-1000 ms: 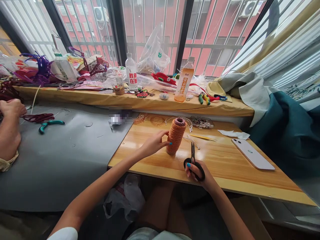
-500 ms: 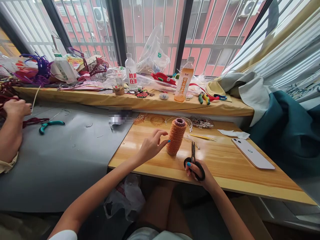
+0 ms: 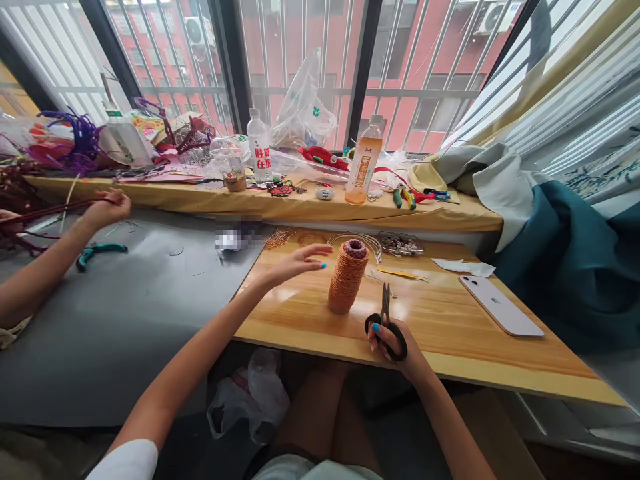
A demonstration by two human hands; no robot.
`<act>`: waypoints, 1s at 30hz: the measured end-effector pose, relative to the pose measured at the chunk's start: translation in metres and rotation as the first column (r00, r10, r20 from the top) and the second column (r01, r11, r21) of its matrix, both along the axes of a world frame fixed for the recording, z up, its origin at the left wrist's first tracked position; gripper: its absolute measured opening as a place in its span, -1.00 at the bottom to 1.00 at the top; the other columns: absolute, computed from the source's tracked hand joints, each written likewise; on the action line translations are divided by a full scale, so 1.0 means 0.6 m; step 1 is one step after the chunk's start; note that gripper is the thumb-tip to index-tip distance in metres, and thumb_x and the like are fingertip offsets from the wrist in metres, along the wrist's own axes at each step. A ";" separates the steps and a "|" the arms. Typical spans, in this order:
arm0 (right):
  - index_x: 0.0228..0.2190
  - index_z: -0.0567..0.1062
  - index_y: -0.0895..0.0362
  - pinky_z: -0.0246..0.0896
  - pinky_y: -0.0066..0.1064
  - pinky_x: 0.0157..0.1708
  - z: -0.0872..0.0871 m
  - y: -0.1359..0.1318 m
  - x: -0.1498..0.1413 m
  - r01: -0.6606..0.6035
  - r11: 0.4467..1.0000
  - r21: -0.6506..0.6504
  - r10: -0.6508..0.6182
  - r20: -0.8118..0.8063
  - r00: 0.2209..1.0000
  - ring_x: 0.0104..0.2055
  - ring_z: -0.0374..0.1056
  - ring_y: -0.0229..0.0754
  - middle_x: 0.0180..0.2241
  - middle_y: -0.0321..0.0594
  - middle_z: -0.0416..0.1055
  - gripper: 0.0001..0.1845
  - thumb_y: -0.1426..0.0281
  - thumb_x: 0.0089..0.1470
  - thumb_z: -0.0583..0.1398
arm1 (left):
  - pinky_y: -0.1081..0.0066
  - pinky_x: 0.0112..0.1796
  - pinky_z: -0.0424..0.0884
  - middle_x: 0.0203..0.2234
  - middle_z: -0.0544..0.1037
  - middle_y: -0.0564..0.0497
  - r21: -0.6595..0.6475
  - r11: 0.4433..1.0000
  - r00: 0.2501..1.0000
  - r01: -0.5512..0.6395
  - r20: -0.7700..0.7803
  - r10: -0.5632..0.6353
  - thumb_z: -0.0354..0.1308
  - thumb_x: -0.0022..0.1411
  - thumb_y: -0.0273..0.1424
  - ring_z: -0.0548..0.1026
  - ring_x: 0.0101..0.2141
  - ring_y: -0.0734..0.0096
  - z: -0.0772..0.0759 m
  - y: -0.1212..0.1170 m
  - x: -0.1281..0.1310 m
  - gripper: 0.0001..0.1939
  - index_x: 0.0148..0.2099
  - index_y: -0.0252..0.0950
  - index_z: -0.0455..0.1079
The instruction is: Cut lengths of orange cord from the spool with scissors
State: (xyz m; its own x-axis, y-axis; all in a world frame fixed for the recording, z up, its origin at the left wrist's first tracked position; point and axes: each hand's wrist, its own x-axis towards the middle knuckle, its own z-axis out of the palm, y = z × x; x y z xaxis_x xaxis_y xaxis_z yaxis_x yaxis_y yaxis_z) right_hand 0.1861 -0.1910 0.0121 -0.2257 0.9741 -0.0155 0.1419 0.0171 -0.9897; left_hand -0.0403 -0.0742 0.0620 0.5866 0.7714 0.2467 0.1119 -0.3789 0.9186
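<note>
An orange cord spool point(image 3: 347, 279) stands upright on the wooden table point(image 3: 450, 333). My left hand point(image 3: 295, 262) hovers just left of the spool's top, fingers stretched out and apart, touching nothing that I can see. My right hand point(image 3: 393, 343) rests at the table's near edge, its fingers through the black handles of a pair of scissors point(image 3: 386, 321) whose closed blades point away from me.
A white phone point(image 3: 500, 305) lies on the table's right. A bead tray point(image 3: 403, 245) and wire loops sit behind the spool. Two bottles point(image 3: 363, 168) and craft clutter line the yellow ledge. Another person's hand point(image 3: 106, 208) pulls dark red cord at left, near teal pliers point(image 3: 100, 251).
My left hand has let go of the spool's side and lifted up and back, fingers spreading. The other person's hand moved right, drawing the cord out. My right hand stayed put.
</note>
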 end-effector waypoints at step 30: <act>-0.64 0.32 0.18 -0.11 -0.52 -0.71 0.007 -0.006 -0.012 0.164 0.985 0.053 -0.166 0.019 0.986 -0.69 0.04 -0.40 -0.69 -0.31 0.24 -0.57 0.03 -0.16 0.10 | 0.29 -0.05 0.22 -0.02 0.30 -0.08 -0.060 0.998 0.997 -0.029 0.067 0.033 0.05 0.07 -0.34 0.27 -0.03 0.28 -0.050 -0.042 0.013 -0.58 0.01 -0.27 0.19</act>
State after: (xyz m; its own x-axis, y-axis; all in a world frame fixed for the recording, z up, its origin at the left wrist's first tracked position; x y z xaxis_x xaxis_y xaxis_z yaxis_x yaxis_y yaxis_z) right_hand 0.1788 -0.1947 0.0163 -0.0619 0.9976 0.0316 0.1695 0.0417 -0.9847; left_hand -0.0322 -0.0993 0.0318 0.5459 0.8032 0.2385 0.0595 -0.3212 0.9452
